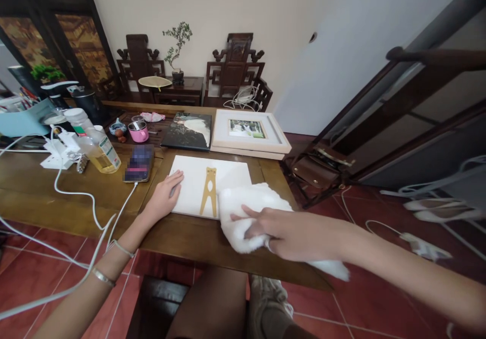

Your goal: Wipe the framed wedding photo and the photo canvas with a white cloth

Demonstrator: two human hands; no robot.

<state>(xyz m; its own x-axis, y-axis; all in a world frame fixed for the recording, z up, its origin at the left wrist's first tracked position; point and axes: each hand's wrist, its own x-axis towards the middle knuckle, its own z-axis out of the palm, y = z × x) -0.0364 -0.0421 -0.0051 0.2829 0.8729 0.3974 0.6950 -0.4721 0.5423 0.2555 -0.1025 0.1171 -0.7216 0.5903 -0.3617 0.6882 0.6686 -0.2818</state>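
A white panel (pixel 190 177), which looks like the back of a picture frame, lies flat near the front edge of the wooden table. A gold-coloured easel leg (pixel 209 191) is fixed at its middle. My left hand (pixel 164 197) rests over the panel's left edge, its fingers stretched out on the surface. On the right side, my right hand (pixel 271 230) is closed on a fluffy white cloth (pixel 243 199), pressing it over the panel's right part and hiding that corner. A tail of the cloth hangs past my wrist.
Behind the panel lie a dark photo print (pixel 189 131) and stacked light frames (pixel 249 128). A charging phone (pixel 139 164), pink cup (pixel 138 132), bottle of yellow liquid (pixel 100 151) and power strip (pixel 61 151) stand left. White cables cross the left side. A brown bag (pixel 317 169) sits beyond the right edge.
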